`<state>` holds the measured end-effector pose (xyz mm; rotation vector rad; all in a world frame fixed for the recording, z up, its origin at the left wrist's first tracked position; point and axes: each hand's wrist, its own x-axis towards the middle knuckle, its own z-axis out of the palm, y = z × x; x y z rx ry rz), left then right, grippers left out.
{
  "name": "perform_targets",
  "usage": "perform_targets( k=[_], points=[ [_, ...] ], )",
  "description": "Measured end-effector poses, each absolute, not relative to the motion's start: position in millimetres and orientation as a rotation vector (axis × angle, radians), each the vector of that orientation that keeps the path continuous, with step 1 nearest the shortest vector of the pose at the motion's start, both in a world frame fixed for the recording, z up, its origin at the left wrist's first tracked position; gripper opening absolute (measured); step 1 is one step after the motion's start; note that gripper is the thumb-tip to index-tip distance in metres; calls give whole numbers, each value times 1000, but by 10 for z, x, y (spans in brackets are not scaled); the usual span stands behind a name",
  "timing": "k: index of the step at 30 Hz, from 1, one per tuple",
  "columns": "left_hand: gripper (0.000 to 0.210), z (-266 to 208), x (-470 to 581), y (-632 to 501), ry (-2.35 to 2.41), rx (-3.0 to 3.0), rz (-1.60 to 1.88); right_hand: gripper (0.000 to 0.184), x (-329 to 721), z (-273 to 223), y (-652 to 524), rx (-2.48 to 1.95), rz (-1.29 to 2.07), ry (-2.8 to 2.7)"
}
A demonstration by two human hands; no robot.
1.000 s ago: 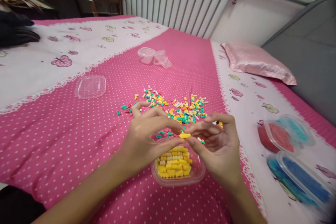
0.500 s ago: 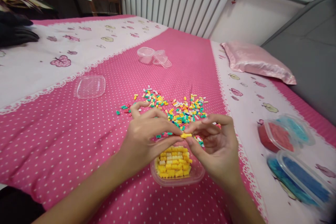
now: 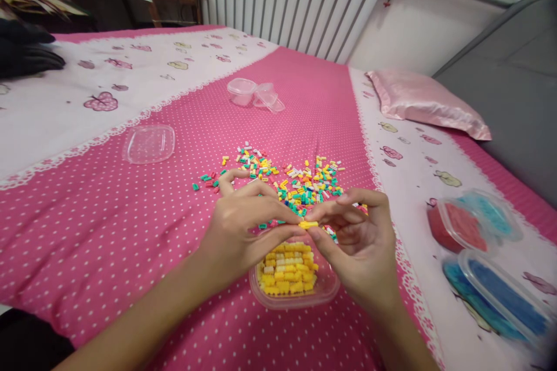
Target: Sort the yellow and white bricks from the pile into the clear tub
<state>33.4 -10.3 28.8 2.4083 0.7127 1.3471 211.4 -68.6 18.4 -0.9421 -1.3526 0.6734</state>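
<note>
Between my two hands is a small yellow building block piece [image 3: 308,225], pinched at both ends. My left hand [image 3: 243,217] grips its left end with thumb and forefinger, the other fingers fanned out above. My right hand [image 3: 361,237] pinches the right end with thumb and fingertip. Just below them stands a clear plastic box [image 3: 292,302] holding rows of joined yellow and cream blocks [image 3: 287,272]. Behind my fingers a loose pile of small coloured blocks [image 3: 304,185] in yellow, green, white and red lies spread out, partly hidden by my hands.
A clear lid [image 3: 150,144] lies to the left on the pink bedspread [image 3: 195,127]. Small clear containers [image 3: 243,91] sit farther back. At right are a box of red pieces [image 3: 455,226] and a box of blue pieces [image 3: 505,295]. A pink pillow [image 3: 426,104] lies beyond.
Almost nothing differs. Both hands stay in place with the yellow piece between them, their fingers shifting only very slightly.
</note>
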Motion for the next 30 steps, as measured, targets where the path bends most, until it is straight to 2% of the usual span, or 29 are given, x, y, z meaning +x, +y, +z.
perform_targets(
  k=[19, 27, 30],
  points=[
    [8, 312, 318, -121, 709, 2635, 1318, 43, 2110, 165, -686, -918, 694, -1349],
    [19, 260, 340, -96, 692, 2558, 1302, 44, 2109, 164, -687, -958, 663, -1356],
    [13, 257, 332, -77, 703, 2604, 1314, 43, 2111, 168, -683, -961, 663, -1344]
  ],
)
